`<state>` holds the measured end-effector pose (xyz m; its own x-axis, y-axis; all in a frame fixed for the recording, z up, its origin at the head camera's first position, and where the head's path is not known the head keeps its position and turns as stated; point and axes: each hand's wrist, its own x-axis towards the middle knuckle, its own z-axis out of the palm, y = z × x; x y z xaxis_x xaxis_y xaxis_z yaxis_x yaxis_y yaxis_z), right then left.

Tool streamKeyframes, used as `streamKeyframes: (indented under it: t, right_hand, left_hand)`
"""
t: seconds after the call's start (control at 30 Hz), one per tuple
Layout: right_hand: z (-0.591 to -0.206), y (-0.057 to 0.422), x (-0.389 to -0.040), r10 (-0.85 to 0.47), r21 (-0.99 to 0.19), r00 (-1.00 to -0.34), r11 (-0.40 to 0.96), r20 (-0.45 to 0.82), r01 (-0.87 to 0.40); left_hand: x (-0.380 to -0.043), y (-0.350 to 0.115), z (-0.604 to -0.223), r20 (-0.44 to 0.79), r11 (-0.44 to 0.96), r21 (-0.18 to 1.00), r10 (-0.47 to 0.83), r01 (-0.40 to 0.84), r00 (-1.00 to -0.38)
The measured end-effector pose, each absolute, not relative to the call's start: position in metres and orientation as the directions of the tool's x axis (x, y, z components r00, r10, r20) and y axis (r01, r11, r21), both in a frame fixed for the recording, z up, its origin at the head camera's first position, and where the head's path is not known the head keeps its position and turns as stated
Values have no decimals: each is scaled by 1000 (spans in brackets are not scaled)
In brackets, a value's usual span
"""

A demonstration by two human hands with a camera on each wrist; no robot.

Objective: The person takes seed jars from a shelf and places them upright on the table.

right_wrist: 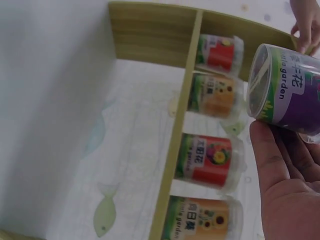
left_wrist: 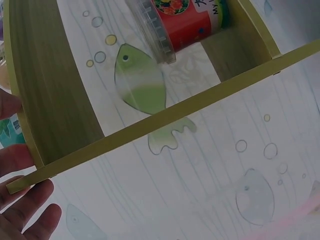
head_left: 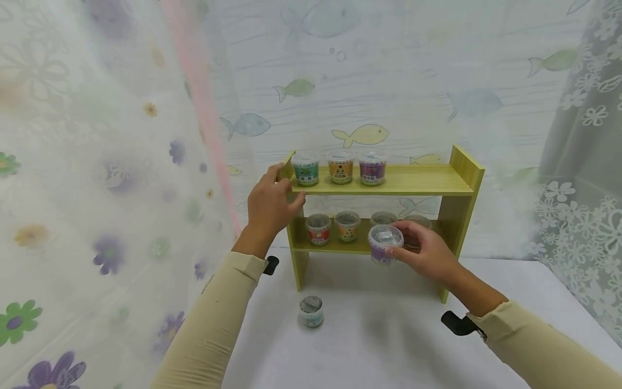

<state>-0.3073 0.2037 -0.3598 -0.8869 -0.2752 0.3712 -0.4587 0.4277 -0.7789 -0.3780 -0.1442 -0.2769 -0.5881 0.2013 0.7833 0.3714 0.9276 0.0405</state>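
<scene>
My left hand grips the upper left side panel of a yellow-green two-tier wooden shelf. In the left wrist view its fingers lie on both sides of the panel edge. My right hand holds a clear-lidded plastic cup with a purple label in front of the lower tier, thumb on the near side. The right wrist view shows "little garden" on this purple cup. Behind it on the lower tier stand a red cup, an orange cup and two more, partly hidden.
On the upper tier, toward the left, stand a green cup, an orange cup and a purple cup. Another cup with a pale teal label is on the white table before the shelf. Patterned curtains hang behind and beside.
</scene>
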Motion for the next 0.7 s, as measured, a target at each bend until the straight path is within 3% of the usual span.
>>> streamKeyframes:
  t: [0.7]
  right_hand:
    - [-401, 180, -302, -348, -855, -888, 315, 300, -412]
  left_hand:
    - [-377, -144, -277, 791, 925, 35, 206, 379, -576]
